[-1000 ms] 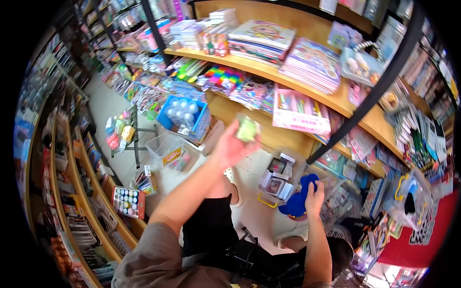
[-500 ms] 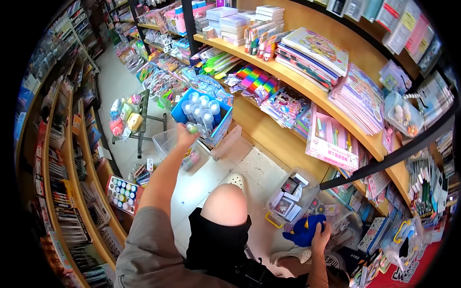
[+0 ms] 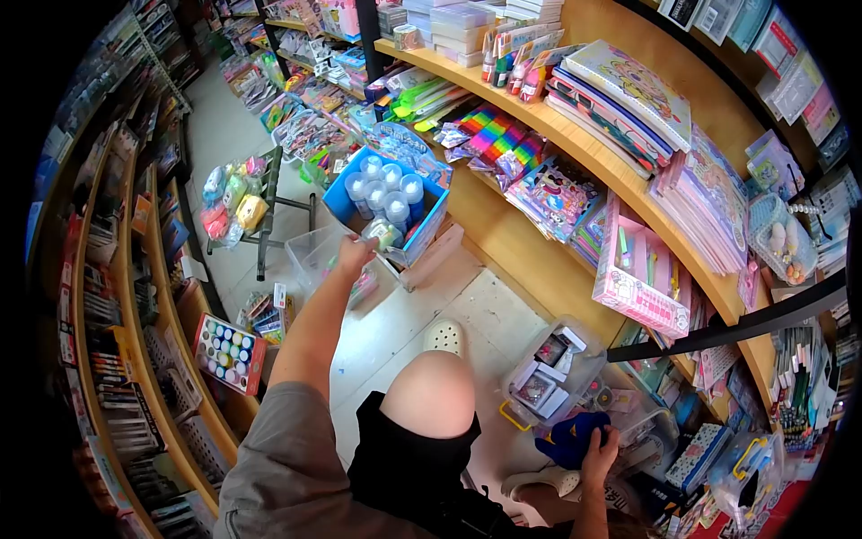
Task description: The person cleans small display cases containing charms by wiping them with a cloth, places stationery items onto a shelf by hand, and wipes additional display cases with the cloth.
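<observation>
My left hand (image 3: 356, 254) is closed at the near edge of a blue cardboard box (image 3: 426, 235). Its fingers pinch a clear tube (image 3: 384, 235) with pale green and yellow inside, tilted at the box's near corner. Several clear-capped tubes (image 3: 381, 190) stand upright in that box. Low on the right, my right hand (image 3: 600, 456) grips a dark blue cloth item (image 3: 571, 438) with a little yellow on it; its exact kind is unclear. Close by stands a clear plastic bin (image 3: 575, 366) with a yellow handle, holding small boxed goods.
A clear bin (image 3: 314, 256) sits below my left hand. Behind it, a folding stool (image 3: 269, 211) carries bagged soft toys (image 3: 235, 202). Wooden shelves (image 3: 620, 153) curve along the right, with a pink box (image 3: 639, 292) jutting out. More shelves (image 3: 135, 314) line the left, near a box of round-capped bottles (image 3: 230, 353).
My left hand has moved slightly right, and the tube is now over the box's near corner. The blue cloth item has shifted a little down in my right hand. The view has turned slightly.
</observation>
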Available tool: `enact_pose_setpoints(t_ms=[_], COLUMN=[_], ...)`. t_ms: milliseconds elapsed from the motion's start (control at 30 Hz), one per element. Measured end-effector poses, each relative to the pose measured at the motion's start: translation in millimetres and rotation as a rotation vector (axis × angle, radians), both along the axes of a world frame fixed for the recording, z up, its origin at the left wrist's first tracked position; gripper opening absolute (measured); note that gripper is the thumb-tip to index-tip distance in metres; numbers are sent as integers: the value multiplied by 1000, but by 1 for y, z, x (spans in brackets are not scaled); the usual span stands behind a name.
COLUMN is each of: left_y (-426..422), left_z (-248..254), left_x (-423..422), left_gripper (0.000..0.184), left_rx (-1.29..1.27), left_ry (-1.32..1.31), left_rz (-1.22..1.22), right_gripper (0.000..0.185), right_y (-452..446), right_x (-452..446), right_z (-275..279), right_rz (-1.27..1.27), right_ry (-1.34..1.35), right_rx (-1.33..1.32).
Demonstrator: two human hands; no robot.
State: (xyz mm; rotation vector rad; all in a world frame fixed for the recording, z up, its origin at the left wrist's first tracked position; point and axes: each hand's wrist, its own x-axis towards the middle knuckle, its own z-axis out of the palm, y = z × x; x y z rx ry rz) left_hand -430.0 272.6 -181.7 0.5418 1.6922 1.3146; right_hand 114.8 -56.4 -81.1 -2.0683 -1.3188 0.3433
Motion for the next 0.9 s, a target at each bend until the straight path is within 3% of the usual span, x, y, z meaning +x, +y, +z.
enact_pose_setpoints(t_ms=[133, 233, 333, 367, 567, 600, 700, 733, 867, 900], left_y=[3, 0, -5, 0, -19, -18, -11, -10, 0, 1], left_z=[-6, 10, 29, 2, 37, 32, 36, 39, 45, 46], left_x=[-5, 4, 8, -4, 9, 9, 14, 17, 27, 26], left_gripper=[54, 57, 59, 62, 59, 56, 49, 47, 45, 46], left_rx=[-28, -17, 15, 116, 359, 374, 400, 406, 491, 471], left_ry=[-164, -96, 108, 311, 634, 612, 615, 625, 857, 766], left_rz=[-112, -50, -94, -144, -257, -259, -271, -283, -316, -374], right_gripper=[21, 21, 21, 21, 20, 20, 36, 29, 39, 31], right_y=[2, 0, -7, -9, -22, -21, -19, -18, -24, -26], right_x=[-9, -4, 6, 8, 23, 26, -7, -14, -15, -9], right_z=[14, 14, 0, -3, -27, -34, 16, 24, 33, 24], right_rz=[-42, -68, -29, -19, 61, 86, -3, 83, -1, 0], right_ry=[63, 115, 72, 49, -65, -81, 29, -149, -116, -83], right_rx=[-72, -132, -78, -66, 30, 70, -188, -99, -240, -189])
